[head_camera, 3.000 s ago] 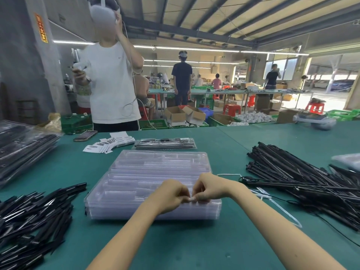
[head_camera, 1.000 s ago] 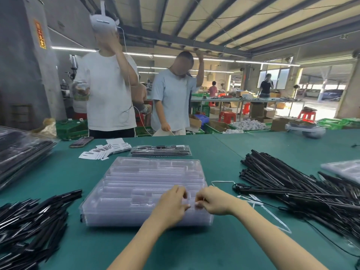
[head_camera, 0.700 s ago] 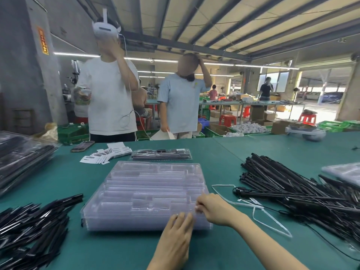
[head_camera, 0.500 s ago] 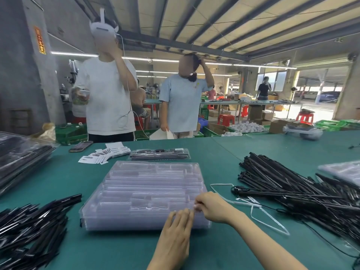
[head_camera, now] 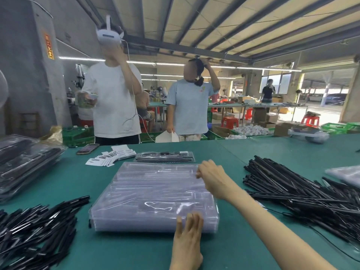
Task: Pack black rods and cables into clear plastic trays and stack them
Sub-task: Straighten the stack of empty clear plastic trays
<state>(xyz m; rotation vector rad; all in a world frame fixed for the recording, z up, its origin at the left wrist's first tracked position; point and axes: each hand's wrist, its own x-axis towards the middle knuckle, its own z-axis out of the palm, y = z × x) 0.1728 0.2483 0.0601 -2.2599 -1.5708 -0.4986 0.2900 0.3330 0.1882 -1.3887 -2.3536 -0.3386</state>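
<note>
A stack of clear plastic trays lies in the middle of the green table. My right hand reaches over the stack's right side and pinches the edge of the top tray near its far right corner. My left hand rests with fingers spread on the stack's near edge and holds nothing. A pile of black rods lies to the left. To the right lies a larger pile of black rods and cables. One packed tray sits just behind the stack.
Stacked packed trays stand at the far left. Barcode labels and a phone lie behind the stack. Another clear tray shows at the right edge. Two people stand across the table.
My right hand has moved from the stack's near edge up to its far right corner. My left hand has let go and flattened against the near edge.
</note>
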